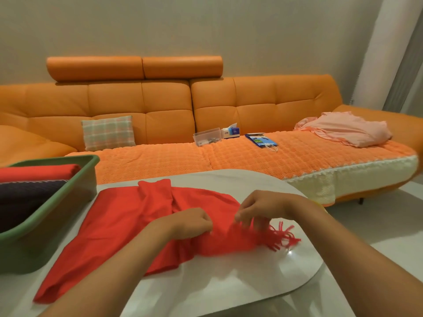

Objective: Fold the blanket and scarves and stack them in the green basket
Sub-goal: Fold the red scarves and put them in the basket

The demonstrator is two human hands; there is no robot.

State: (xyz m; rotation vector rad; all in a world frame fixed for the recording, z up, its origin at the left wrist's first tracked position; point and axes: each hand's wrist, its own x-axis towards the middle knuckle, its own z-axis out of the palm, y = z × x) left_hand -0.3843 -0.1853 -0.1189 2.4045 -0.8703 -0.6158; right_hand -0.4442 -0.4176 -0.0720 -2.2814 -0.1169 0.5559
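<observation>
Fingers of both hands (192, 221) (258, 208) pinch the red scarf (128, 220); tissue box (231, 131) lettering unreadable.

A scarf (128, 223) lies spread on the table (240, 277), both hands on its right end. The basket (75, 179) sits at the table's left edge, holding 2 folded pieces. The sofa (206, 106) stands beyond the table.
</observation>
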